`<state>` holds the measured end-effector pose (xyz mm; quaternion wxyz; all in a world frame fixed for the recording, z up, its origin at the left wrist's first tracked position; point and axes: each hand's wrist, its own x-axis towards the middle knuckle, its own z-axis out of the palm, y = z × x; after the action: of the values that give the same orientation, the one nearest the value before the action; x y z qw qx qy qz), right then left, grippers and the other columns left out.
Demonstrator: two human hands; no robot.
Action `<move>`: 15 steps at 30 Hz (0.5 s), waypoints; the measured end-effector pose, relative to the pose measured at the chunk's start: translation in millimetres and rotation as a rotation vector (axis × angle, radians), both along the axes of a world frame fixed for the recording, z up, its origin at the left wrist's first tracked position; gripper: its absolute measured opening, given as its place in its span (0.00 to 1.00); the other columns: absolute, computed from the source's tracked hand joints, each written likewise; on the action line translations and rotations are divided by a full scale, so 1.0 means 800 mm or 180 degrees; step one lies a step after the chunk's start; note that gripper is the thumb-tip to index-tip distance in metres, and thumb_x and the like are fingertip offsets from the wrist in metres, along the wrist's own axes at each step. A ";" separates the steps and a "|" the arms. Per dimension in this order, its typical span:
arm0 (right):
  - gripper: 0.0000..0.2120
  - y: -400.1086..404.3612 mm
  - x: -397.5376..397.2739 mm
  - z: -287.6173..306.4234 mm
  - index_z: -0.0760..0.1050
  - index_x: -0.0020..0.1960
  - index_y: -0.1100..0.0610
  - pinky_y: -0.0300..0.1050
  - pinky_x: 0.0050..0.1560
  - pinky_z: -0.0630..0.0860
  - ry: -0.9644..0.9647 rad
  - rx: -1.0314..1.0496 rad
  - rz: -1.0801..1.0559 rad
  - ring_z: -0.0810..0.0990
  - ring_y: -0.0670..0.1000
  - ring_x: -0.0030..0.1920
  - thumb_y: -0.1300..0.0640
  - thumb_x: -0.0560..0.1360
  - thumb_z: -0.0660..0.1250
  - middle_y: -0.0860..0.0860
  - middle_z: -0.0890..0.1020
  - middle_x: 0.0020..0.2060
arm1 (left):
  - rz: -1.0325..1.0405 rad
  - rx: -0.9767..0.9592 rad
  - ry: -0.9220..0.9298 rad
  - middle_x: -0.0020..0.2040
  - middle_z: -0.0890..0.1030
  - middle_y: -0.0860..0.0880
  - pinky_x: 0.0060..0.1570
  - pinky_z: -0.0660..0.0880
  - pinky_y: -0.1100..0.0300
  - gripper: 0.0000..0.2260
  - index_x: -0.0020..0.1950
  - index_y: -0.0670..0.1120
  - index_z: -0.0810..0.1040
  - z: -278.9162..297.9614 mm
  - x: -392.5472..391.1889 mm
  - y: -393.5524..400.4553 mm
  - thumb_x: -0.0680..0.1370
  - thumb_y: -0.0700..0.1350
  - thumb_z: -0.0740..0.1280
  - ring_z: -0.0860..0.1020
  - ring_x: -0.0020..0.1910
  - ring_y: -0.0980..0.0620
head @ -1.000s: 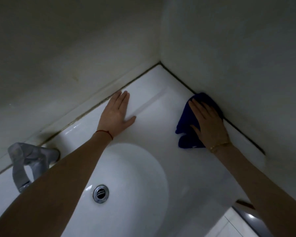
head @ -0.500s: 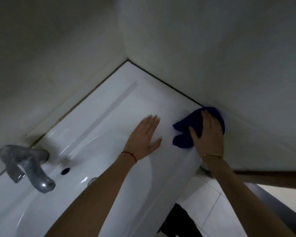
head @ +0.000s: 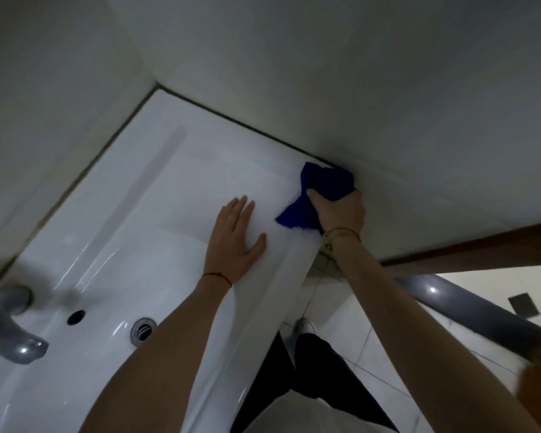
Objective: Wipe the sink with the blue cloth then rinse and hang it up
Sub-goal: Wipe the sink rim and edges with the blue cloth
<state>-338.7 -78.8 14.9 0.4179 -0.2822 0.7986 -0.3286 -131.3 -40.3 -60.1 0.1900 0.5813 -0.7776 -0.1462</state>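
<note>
Wiping is the step in hand, judging by how things lie. The right hand (head: 341,210) is closed around the blue cloth (head: 319,192), bunched in its grip, and presses it onto the flat rim of the sink (head: 175,189) at the far right, just where the rim meets the side wall (head: 388,104). One flap of the cloth sticks out toward the wall seam, another trails toward the front edge of the sink. The left hand (head: 236,242) lies flat and spread on the rim just beside the cloth, holding nothing; it looks like a brace.

The bowl with its drain (head: 142,329) sits nearer the person, partly under the left forearm, and the tap (head: 10,326) is at the far left, well apart from the cloth. No water can be seen running.

The rim, the bowl and the area round the tap probably need passes yet, so the next move likely calls for drawing the cloth along the rim toward the bowl, with the left hand shifting out of its path. Rinsing and hanging come later; no hook or rail for the cloth is in view.
</note>
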 end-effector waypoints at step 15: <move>0.34 0.028 0.019 -0.033 0.66 0.66 0.63 0.38 0.53 0.69 0.0215 0.0015 -0.0145 0.76 0.56 0.59 0.40 0.72 0.69 0.58 0.76 0.62 | 0.0030 -0.0106 0.0029 0.76 0.66 0.43 0.76 0.57 0.48 0.30 0.76 0.40 0.65 -0.004 0.000 -0.002 0.79 0.52 0.66 0.61 0.76 0.45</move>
<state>-323.3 -56.7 -11.1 0.3837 -0.2738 0.8193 -0.3265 -131.1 -42.1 -63.1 0.2039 0.5810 -0.7763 -0.1350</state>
